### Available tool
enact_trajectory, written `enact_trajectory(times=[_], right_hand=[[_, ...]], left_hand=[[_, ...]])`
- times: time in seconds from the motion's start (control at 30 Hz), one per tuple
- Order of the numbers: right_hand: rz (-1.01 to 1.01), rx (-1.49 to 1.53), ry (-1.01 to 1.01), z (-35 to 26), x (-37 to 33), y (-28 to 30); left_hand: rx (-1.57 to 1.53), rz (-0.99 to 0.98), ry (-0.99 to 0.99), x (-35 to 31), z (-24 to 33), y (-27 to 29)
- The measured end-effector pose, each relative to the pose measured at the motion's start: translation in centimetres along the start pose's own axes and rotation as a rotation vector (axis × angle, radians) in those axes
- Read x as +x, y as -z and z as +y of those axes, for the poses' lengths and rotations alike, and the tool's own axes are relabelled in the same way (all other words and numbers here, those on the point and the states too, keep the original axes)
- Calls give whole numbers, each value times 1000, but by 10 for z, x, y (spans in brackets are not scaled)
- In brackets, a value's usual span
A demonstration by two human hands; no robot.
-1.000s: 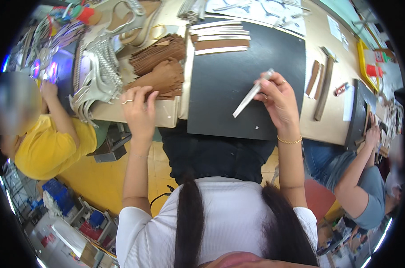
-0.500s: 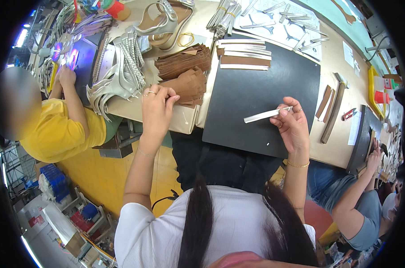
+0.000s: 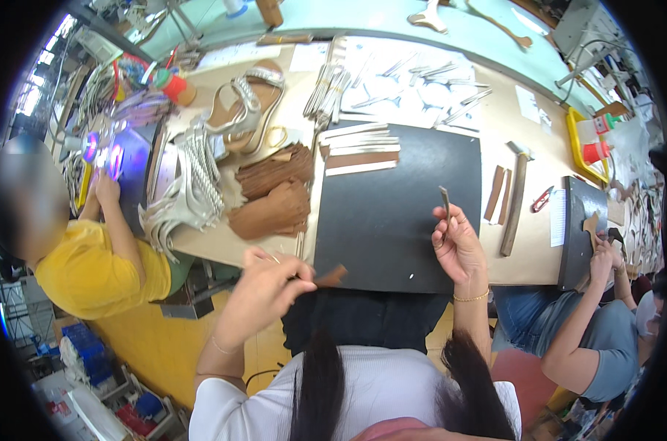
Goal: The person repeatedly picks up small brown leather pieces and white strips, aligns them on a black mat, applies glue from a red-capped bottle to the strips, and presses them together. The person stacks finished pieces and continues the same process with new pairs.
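My left hand [image 3: 266, 288], closed in a pinch, holds a brown leather strip [image 3: 332, 277] off the near left corner of the black work mat [image 3: 389, 220]. Above the mat's right side, my right hand [image 3: 460, 246] pinches a narrow strip [image 3: 444, 197] upright, turned nearly edge-on. Just left of the mat lie stacks of brown leather pieces [image 3: 271, 209], the ones nearest my left hand. A row of silver and brown strips [image 3: 361, 147] rests along the mat's far left part.
Braided silver straps [image 3: 194, 173] and a pair of sandals [image 3: 245, 110] are at left. A hammer [image 3: 516, 198], brown strips [image 3: 498, 195] and red snips [image 3: 543, 199] lie at right. Loose silver strips [image 3: 422, 73] cover paper at the back. Co-workers sit on both sides [image 3: 102, 257].
My left hand has come away from the brown stacks toward me with a brown strip in it. My right hand has turned its strip from lying sideways to upright. The view has shifted.
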State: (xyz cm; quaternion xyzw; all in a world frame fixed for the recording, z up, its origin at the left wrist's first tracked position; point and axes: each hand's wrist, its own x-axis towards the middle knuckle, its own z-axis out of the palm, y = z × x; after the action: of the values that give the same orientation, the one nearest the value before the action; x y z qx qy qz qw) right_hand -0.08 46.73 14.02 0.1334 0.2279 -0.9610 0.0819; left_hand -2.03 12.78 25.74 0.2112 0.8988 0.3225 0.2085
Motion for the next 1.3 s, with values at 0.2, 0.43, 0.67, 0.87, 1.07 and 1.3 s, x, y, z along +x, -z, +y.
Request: enact_trajectory(times=[0.2, 0.43, 0.67, 0.87, 1.07, 1.3], right_hand=[[21, 9, 70, -16, -14, 0], [13, -153, 216, -32, -38, 3], [121, -465, 91, -17, -40, 8], [188, -926, -27, 6, -33, -9], [173, -1271, 43, 28, -26, -29], [75, -1607, 52, 27, -10, -35]], left_hand=[[-234, -74, -462, 73, 37, -63], [287, -48, -550, 133, 19, -116], [139, 419, -454, 97, -23, -119], [246, 374, -432, 44, -38, -129], [313, 339, -326, 37, -39, -136], [356, 321, -317, 36, -38, -137]])
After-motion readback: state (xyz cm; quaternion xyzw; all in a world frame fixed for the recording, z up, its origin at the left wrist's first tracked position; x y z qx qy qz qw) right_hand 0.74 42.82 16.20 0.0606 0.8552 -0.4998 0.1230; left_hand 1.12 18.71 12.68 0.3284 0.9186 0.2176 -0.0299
